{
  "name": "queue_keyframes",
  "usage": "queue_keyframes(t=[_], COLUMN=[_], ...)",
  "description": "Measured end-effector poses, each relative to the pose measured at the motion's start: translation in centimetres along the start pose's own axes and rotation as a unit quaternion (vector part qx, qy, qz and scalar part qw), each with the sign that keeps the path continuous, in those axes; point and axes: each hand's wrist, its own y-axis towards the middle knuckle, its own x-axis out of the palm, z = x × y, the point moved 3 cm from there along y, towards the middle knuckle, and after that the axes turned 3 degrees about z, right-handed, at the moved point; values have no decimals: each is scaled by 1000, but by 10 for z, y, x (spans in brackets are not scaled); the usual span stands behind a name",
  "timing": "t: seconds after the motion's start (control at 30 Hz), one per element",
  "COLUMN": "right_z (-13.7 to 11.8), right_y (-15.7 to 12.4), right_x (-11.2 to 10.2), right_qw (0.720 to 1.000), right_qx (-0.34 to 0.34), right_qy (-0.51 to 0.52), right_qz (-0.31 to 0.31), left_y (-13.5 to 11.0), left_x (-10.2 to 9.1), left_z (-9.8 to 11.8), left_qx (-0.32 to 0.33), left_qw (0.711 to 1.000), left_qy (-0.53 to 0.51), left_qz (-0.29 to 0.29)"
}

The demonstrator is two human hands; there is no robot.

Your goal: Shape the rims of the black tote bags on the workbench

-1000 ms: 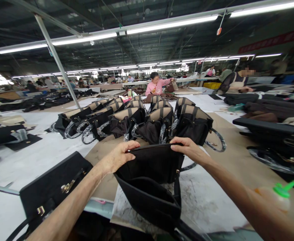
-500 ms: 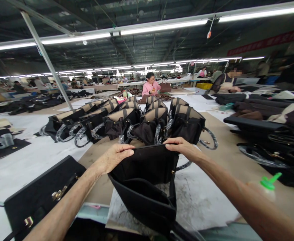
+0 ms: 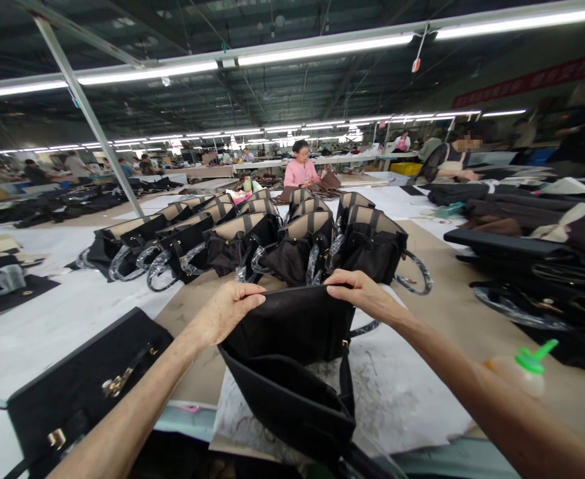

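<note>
Tbl (image 3: 173, 422), blk bag (image 3: 286, 389), rim (image 3: 292, 291) btwn fingers (image 3: 251, 303)

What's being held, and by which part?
An open-topped black handbag with dark lining: left hand and right hand grip its far top edge, spaced apart.

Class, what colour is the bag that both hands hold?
The bag is black; see the head view.

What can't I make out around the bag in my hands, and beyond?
All in the head view:
Inside bottom of the black bag: hidden behind its near panel.
Some fingers of the left hand and right hand: behind the raised edge.
Part of the lower-left bag: covered by the left forearm; strap cut off by the bottom edge.
Lettering on the red banner: too small and blurred to read.
</note>
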Motion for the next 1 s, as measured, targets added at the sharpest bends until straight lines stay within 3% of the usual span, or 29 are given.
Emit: queue_keyframes(t=[0.13,0.23,0.33,0.5,0.67,0.83,1.0], right_z=[-7,-15,-25,-44,-58,-58,-60], right_y=[-3,-3,1,17,30,35,33], right_x=[3,7,19,45,67,72,73], right_qw=[989,937,891,891,890,883,881], right_qx=[-35,-80,-133,-140,-157,-141,-129], right_qy=[-139,-327,-427,-431,-427,-447,-455], right_qz=[44,90,70,-1,-23,-22,-21], left_y=[-1,-4,-6,-6,-6,-5,-3], left_x=[-2,-2,-1,0,-1,-3,-3], left_z=[4,9,14,14,11,11,19], left_qx=[32,47,56,56,62,71,65], left_qw=[996,993,991,990,989,984,962], left_qy=[67,98,114,121,125,161,255], left_qz=[40,55,52,47,47,33,67])
